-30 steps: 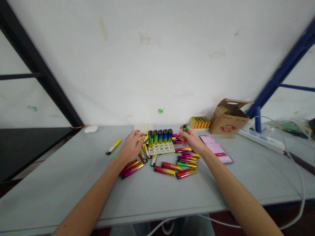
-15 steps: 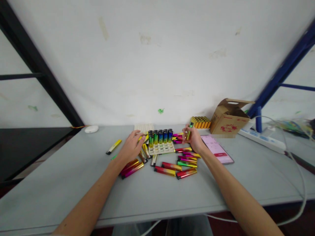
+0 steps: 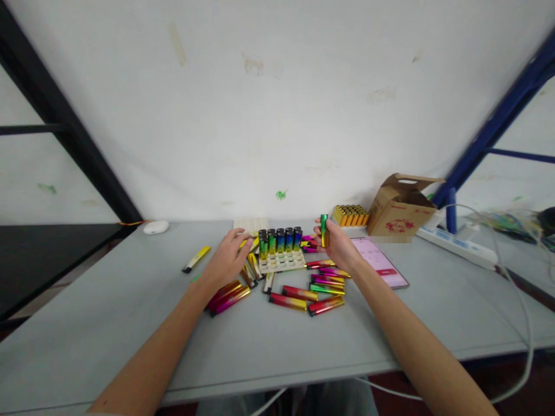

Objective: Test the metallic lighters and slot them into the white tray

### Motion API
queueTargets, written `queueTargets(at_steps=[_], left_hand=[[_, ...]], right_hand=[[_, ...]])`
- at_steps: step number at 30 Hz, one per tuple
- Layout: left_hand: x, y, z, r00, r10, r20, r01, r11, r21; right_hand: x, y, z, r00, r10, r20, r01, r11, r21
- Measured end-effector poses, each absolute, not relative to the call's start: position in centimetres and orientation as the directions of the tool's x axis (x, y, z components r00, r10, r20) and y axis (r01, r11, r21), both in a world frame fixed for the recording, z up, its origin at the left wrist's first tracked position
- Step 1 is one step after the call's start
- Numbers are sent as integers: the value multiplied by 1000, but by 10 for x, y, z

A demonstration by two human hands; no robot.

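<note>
My right hand (image 3: 336, 240) holds a green-and-yellow lighter (image 3: 324, 231) upright between thumb and fingers, raised just right of the holder. A cream slotted tray (image 3: 281, 262) lies in the middle of the table. Several blue, green and yellow lighters (image 3: 280, 241) with black tops stand in its back rows, while the front slots are bare. Left of the tray, my left hand (image 3: 228, 254) hovers with fingers apart over loose lighters; a yellow lighter (image 3: 255, 245) lies by its fingertips, partly hidden. Red-and-yellow lighters (image 3: 288, 302) lie in front of the tray.
Behind the tray lies a second cream tray (image 3: 251, 224). To the right are a block of yellow lighters (image 3: 352, 215), an open cardboard box (image 3: 401, 211), a phone (image 3: 377, 263) and a power strip (image 3: 459, 248). A white case (image 3: 156, 227) sits at the back left.
My right hand has turned the green-and-yellow lighter from tilted to upright and brought it slightly left. My left hand stays nearly where it was beside the tray.
</note>
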State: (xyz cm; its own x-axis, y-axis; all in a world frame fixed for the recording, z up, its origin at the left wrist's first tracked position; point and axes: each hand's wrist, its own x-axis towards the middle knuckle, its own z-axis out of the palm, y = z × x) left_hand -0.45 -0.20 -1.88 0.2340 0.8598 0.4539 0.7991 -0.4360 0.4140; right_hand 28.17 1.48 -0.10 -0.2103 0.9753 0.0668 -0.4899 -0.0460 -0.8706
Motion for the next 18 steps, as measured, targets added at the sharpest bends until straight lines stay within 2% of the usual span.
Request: queueTargets(at_steps=[8, 18], left_hand=[[-4, -2, -18, 255, 852, 457, 794, -455, 404], [-4, -1, -18, 264, 834, 484, 797, -471, 379]], right_hand=[[284, 12, 4, -271, 963, -11, -519, -156, -840], [281, 9, 7, -273, 960, -57, -542, -202, -815]])
